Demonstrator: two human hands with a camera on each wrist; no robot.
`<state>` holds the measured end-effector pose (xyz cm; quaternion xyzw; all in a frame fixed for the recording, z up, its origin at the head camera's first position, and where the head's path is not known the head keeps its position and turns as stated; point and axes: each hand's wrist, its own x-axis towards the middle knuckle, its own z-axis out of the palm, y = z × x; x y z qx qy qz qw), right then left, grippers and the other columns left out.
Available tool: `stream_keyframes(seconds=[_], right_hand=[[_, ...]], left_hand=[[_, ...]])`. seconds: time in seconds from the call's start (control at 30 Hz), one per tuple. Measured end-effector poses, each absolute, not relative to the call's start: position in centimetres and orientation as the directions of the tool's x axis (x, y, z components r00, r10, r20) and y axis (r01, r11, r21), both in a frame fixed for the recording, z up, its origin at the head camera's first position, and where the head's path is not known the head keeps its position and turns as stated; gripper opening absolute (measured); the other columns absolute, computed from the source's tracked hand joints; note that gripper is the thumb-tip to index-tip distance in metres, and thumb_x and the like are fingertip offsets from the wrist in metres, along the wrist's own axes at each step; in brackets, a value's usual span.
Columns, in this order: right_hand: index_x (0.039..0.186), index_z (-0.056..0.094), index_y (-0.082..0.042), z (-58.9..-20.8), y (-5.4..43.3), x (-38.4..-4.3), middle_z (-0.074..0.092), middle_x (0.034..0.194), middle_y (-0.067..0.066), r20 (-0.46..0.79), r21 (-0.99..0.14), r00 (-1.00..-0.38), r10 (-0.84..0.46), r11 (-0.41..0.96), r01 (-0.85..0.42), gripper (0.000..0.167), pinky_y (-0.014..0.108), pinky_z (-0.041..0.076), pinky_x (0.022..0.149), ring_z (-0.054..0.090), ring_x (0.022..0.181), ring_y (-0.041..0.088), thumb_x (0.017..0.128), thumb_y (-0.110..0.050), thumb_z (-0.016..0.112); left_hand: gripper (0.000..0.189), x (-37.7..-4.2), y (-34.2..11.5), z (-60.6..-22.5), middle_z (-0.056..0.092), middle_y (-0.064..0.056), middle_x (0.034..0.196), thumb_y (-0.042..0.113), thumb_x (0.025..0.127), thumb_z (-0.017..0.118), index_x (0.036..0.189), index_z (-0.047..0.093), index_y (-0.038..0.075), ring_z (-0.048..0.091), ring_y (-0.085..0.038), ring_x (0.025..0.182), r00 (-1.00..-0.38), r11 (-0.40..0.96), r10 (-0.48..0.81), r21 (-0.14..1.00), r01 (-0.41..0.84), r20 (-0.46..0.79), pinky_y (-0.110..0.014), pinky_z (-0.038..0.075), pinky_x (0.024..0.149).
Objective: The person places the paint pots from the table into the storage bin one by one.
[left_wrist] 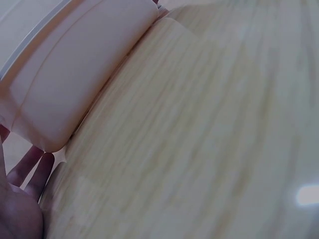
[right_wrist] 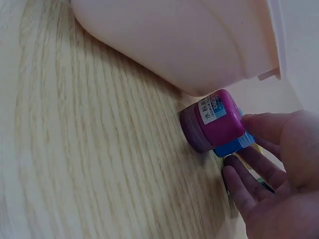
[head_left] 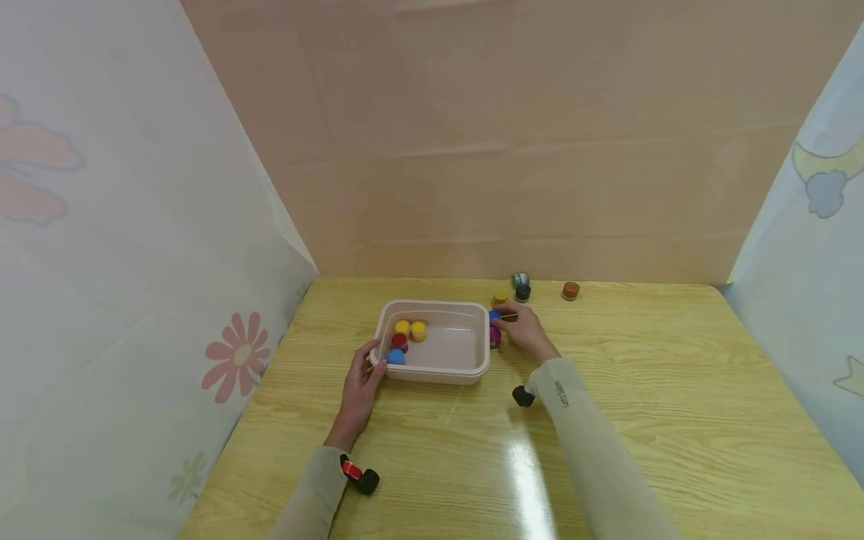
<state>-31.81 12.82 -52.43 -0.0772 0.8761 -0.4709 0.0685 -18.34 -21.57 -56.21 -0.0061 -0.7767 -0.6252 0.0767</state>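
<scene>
A pale pink plastic tub (head_left: 432, 373) stands on the table, with two yellow-lidded paint jars (head_left: 418, 331), a dark red-lidded jar (head_left: 400, 342) and a light blue-lidded jar (head_left: 396, 356) inside at its left. My left hand (head_left: 360, 386) holds the tub's near left corner, thumb on the front side and fingers along the left wall. Just beyond the tub's right wall, my right hand (head_left: 525, 330) pinches a blue paint jar (right_wrist: 230, 146) between thumb and fingers. Beside it a labelled magenta paint jar (right_wrist: 219, 117) stands upright, partly covering the blue one in the right wrist view.
Behind my right hand stand a yellow jar (head_left: 500, 296) and a black jar (head_left: 523, 292), with a green jar (head_left: 520, 279) that seems tipped over. An orange-brown jar (head_left: 571, 290) stands farther right. A brown-covered wall (head_left: 472, 210) rises at the table's back edge.
</scene>
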Motion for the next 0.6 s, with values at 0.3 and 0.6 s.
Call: stream_keyframes(seconds=[0.3,0.6], right_hand=[[0.134,0.061,0.002,-52.8,13.17,-31.72,0.063,0.135,0.025,-0.021,-0.861,-0.983,-0.184,0.503,-0.076,0.035,0.054,0.047,0.109,0.061,0.126,0.042,0.103,-0.014,0.065],[0.132,0.062,0.002,-53.3,13.47,-32.01,0.065,0.131,0.025,-0.019,-0.866,-0.986,-0.164,0.496,-0.066,0.035,0.052,0.049,0.108,0.062,0.123,0.041,0.103,-0.017,0.065]], left_hand=[[0.047,-18.22,-21.65,-56.25,0.037,-0.007,0.165,0.034,0.108,0.057,0.153,0.045,0.027,0.048,-0.031,0.144,-0.987,0.205,-0.074,0.971,0.122,0.14,-0.056,0.041,0.113],[0.047,-18.21,-21.58,-56.24,0.036,-0.008,0.166,0.033,0.108,0.056,0.154,0.044,0.026,0.048,-0.034,0.144,-0.986,0.221,-0.083,0.967,0.125,0.146,-0.055,0.041,0.114]])
